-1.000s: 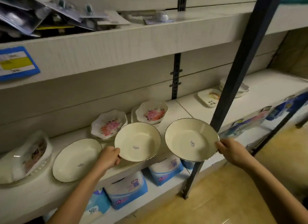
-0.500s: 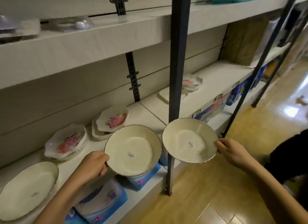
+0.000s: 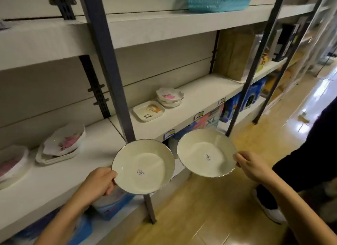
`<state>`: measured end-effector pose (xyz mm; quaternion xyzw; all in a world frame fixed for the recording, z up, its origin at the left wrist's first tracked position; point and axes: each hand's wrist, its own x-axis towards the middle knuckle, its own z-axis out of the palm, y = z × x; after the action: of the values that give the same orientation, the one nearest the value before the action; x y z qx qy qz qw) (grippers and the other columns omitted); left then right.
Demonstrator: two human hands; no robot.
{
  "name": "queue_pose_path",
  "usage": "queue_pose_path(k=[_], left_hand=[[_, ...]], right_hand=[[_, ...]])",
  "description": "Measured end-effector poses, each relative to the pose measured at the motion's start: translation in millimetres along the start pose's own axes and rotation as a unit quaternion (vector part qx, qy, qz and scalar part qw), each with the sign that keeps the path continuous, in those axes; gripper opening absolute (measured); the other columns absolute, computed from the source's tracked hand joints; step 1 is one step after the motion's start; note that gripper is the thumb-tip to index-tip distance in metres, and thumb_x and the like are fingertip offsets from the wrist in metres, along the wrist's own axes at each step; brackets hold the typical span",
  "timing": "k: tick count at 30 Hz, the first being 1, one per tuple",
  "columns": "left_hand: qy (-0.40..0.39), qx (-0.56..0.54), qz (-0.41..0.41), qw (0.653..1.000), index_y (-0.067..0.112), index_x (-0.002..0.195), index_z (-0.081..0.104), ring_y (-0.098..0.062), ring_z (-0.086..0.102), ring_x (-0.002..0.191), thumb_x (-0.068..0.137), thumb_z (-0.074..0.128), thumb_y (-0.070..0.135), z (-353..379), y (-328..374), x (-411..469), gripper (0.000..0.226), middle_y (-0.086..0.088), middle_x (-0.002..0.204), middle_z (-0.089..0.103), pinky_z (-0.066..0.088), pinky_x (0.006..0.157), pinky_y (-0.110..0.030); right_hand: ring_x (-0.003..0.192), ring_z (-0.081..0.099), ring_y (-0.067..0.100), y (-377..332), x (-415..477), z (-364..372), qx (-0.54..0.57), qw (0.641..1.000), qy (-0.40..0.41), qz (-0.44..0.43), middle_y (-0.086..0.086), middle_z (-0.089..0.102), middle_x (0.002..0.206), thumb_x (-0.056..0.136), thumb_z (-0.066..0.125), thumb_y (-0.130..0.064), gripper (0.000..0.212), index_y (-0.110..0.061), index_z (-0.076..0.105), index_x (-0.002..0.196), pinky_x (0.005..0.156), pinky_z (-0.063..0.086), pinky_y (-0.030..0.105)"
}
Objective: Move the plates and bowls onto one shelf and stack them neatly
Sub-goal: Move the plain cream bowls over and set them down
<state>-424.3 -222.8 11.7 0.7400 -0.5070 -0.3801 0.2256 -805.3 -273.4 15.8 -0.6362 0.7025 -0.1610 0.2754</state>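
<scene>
Plate point(image 3: 143, 167) in left hand point(image 3: 99, 182) — second plate point(image 3: 207, 152), right hand point(image 3: 253, 166).

I read "XL" on the pink-and-blue package point(image 3: 209, 120) below the shelf point(image 3: 191, 102). The stickers point(image 3: 141, 172) on the left plate point(image 3: 145, 153) and the right plate point(image 3: 197, 148), the print on the square dish point(image 3: 145, 115) and the shelf-edge price tags point(image 3: 169, 133) are too blurred to read.

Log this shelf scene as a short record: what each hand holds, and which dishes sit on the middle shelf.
left hand: grips the rim of the left cream plate
right hand: grips the rim of the right cream plate
plates: side by side, not stacked, off the shelf
shelf, right section: floral bowls stacked, square dish beside them
shelf, left section: blurred floral dishes
</scene>
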Motion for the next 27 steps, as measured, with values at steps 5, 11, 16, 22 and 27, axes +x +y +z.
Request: queue_pose_path(k=[5, 11, 16, 22, 27], left_hand=[[0.03, -0.018, 0.002, 0.999, 0.007, 0.055, 0.049, -0.013, 0.041, 0.035, 0.091, 0.041, 0.009, 45, 41, 6, 0.037, -0.002, 0.033, 0.046, 0.036, 0.05, -0.028], [0.041, -0.018, 0.016, 0.999, 0.008, 0.058, 0.049, -0.018, 0.045, 0.045, 0.093, 0.041, 0.012, 73, 83, 29, 0.036, -0.001, 0.036, 0.046, 0.038, 0.057, -0.029], [0.052, -0.015, 0.001, 0.999, 0.008, 0.055, 0.048, -0.019, 0.043, 0.043, 0.092, 0.04, 0.011, 87, 112, 68, 0.038, -0.001, 0.032, 0.046, 0.041, 0.063, -0.036], [0.084, -0.034, -0.011, 0.996, 0.003, 0.063, 0.056, -0.022, 0.047, 0.047, 0.092, 0.041, 0.013, 96, 132, 128, 0.034, -0.002, 0.035, 0.05, 0.04, 0.064, -0.034], [0.114, -0.028, -0.007, 0.993, 0.004, 0.057, 0.053, -0.021, 0.046, 0.046, 0.091, 0.043, 0.011, 96, 155, 181, 0.036, -0.003, 0.033, 0.049, 0.039, 0.061, -0.033]], right_hand=[[0.06, 0.046, 0.018, 36, 27, -30, -0.008, 1.0, 0.005, -0.006, 0.009, 0.056, 0.071, 0.098, 0.04, -0.02, 0.038, -0.011, 0.05, 0.063, 0.058, 0.035, 0.03], [0.057, 0.041, 0.018, 67, 65, -52, 0.018, 1.0, 0.013, 0.003, 0.008, 0.049, 0.064, 0.098, 0.04, -0.022, 0.038, -0.01, 0.049, 0.063, 0.056, 0.031, 0.033], [0.054, 0.041, 0.014, 77, 111, -67, 0.049, 0.999, 0.006, -0.008, 0.001, 0.046, 0.057, 0.098, 0.04, -0.022, 0.039, -0.008, 0.055, 0.066, 0.054, 0.032, 0.028], [0.062, 0.048, 0.02, 76, 194, -74, 0.066, 0.998, -0.006, -0.018, 0.006, 0.05, 0.064, 0.097, 0.041, -0.024, 0.036, 0.0, 0.061, 0.078, 0.062, 0.039, 0.031], [0.065, 0.05, 0.02, 66, 278, -84, 0.055, 0.996, -0.035, -0.053, 0.008, 0.052, 0.068, 0.097, 0.042, -0.024, 0.035, -0.002, 0.06, 0.077, 0.064, 0.045, 0.036]])
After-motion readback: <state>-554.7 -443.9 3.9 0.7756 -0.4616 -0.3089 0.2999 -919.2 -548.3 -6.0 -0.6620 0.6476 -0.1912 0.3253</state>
